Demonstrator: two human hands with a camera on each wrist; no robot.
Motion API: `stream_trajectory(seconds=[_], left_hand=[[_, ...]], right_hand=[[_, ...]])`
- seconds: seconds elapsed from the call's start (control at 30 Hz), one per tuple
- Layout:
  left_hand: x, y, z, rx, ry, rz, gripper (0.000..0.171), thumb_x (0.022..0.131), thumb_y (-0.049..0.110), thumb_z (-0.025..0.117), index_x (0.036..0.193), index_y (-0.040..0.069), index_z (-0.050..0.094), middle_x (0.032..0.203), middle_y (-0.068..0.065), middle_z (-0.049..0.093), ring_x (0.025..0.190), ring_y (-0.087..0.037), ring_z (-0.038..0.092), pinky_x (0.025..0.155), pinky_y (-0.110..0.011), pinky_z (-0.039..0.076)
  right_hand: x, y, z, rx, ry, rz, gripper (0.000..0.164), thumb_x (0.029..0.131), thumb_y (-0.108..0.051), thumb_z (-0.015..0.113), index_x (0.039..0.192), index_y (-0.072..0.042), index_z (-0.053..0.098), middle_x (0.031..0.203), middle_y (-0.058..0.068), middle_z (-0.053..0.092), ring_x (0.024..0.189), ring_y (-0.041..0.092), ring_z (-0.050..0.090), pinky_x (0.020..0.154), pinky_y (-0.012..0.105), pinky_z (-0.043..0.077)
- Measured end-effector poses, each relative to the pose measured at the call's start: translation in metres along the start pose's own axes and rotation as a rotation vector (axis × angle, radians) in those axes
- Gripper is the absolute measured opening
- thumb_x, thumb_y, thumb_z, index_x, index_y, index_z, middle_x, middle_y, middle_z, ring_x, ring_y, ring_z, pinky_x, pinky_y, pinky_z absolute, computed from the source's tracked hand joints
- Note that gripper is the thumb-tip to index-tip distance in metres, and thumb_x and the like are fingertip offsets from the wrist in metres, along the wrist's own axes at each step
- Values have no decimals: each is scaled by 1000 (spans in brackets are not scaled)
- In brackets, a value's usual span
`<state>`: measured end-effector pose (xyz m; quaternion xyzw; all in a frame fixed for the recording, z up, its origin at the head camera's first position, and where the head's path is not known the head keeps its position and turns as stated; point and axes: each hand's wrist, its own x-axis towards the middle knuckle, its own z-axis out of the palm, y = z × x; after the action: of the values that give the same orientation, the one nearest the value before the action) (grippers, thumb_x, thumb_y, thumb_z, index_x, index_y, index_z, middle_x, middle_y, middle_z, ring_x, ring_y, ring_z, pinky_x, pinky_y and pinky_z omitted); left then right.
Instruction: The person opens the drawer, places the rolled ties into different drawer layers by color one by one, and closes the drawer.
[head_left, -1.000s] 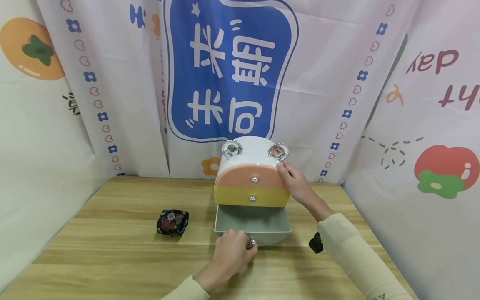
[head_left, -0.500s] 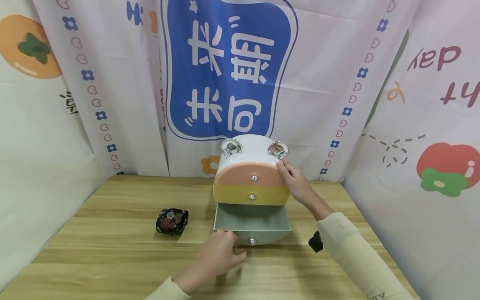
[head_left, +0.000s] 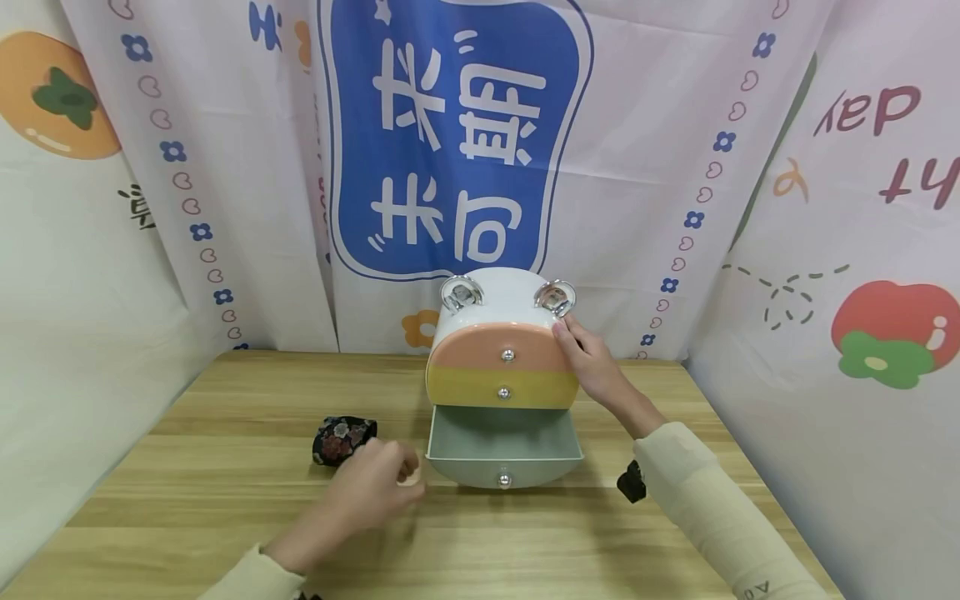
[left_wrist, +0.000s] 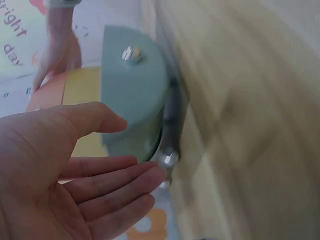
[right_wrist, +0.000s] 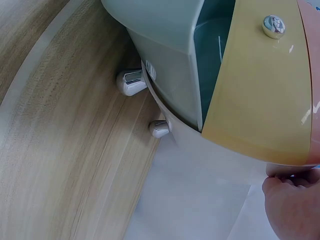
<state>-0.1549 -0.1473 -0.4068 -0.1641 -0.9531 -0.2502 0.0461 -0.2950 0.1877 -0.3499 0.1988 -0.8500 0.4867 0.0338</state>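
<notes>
A small white drawer box with silver ear-like fittings stands at the back of the table. Its peach top drawer and yellow middle drawer are closed, while the grey-green bottom drawer is pulled out and looks empty. My right hand holds the box's upper right side, just below the ear. To the left of the drawer, my left hand holds nothing; its fingers spread loosely in the left wrist view. In the head view it overlaps a black floral cloth roll.
A small black object shows beside the right sleeve. Printed curtains hang behind the wooden table and along both sides. Silver feet hold the box off the tabletop.
My left hand has let go of the bottom drawer's knob and moved left to the floral roll. The drawer stays out, and my right hand keeps its place on the box.
</notes>
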Motion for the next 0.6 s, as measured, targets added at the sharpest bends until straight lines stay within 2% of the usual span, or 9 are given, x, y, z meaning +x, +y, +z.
stream_trajectory(seconds=[0.1,0.2,0.33,0.37,0.47,0.57,0.6], left_hand=[[2,-5,-17,25,23,-33,24,83,16,84,100,0,78,94,-12,80,85,-23,76,75,-39,64],[4,-12,-32,60,52,-29,29,85,16,82,106,-2,77,102,-18,80,82,-22,75,77,-43,64],[6,-25,-45,110,98,-23,46,83,17,85,119,-8,71,114,-26,77,90,-29,77,83,-48,64],[7,-28,-48,116,96,-31,52,83,18,85,123,-10,69,117,-28,75,89,-29,76,80,-46,64],[10,-40,-53,159,85,-47,67,82,24,88,131,-13,62,125,-32,71,100,-36,75,81,-47,64],[12,-52,-58,197,45,-70,78,81,32,88,136,-15,58,131,-34,67,106,-42,73,85,-51,62],[12,-56,-59,209,34,-74,82,81,34,89,137,-16,56,134,-35,65,114,-47,70,92,-56,60]], right_hand=[[0,0,-1,-4,0,0,80,111,-61,32,169,-8,12,177,7,13,166,29,13,131,51,22],[1,1,-2,-12,1,-1,80,111,-60,32,169,-8,12,177,8,13,166,30,13,131,52,21],[-1,-3,-3,-10,-9,2,78,112,-58,32,169,-9,11,177,7,13,165,31,13,131,53,21],[0,-2,-3,-8,-11,0,77,112,-58,32,169,-10,11,177,7,13,166,31,13,131,53,21],[0,-1,-3,-1,-12,-1,77,112,-58,32,169,-11,11,177,6,14,166,30,13,131,52,21],[2,5,-2,-6,-11,-10,78,112,-59,32,169,-11,11,177,4,13,166,28,12,132,51,20],[2,5,-2,-6,-13,-11,77,112,-58,32,169,-11,10,177,4,12,166,28,11,132,51,19]])
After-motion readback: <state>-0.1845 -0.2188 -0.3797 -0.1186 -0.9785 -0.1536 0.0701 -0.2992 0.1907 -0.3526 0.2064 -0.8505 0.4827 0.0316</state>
